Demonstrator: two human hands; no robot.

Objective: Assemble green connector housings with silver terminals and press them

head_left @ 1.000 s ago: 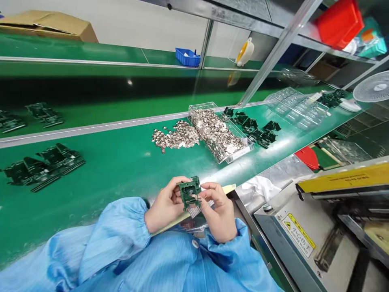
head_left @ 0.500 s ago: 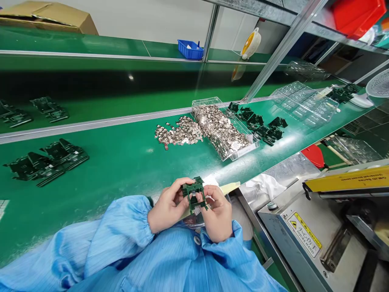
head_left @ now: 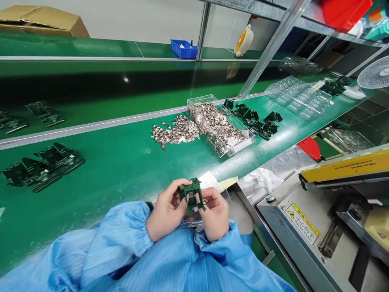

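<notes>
Between my hands, near my lap at the bench's front edge, is a dark green plastic frame point(head_left: 192, 191) with an open middle. My left hand point(head_left: 169, 211) is closed on its left side, thumb across the front. My right hand point(head_left: 215, 211) pinches its right side with thumb and fingers; whether a small piece sits there too is hidden. A white ridged sheet point(head_left: 210, 181) and a pale yellow strip point(head_left: 228, 183) lie just behind my right hand. Farther back, a clear tray point(head_left: 240, 150) holds many small silvery metal pieces, with a loose pile of metal pieces point(head_left: 178, 130) to its left.
Several dark green frames point(head_left: 42, 167) stand at the left, and more green frames point(head_left: 258, 121) lie right of the tray. Clear blister trays point(head_left: 299, 97) sit farther right. A grey machine point(head_left: 304, 227) with a yellow bar stands close at my right. Behind is a blue bin point(head_left: 184, 49).
The view has shifted slightly, so the bench things appear a little farther left. Both hands keep hold of the green frame, which looks slightly turned.
</notes>
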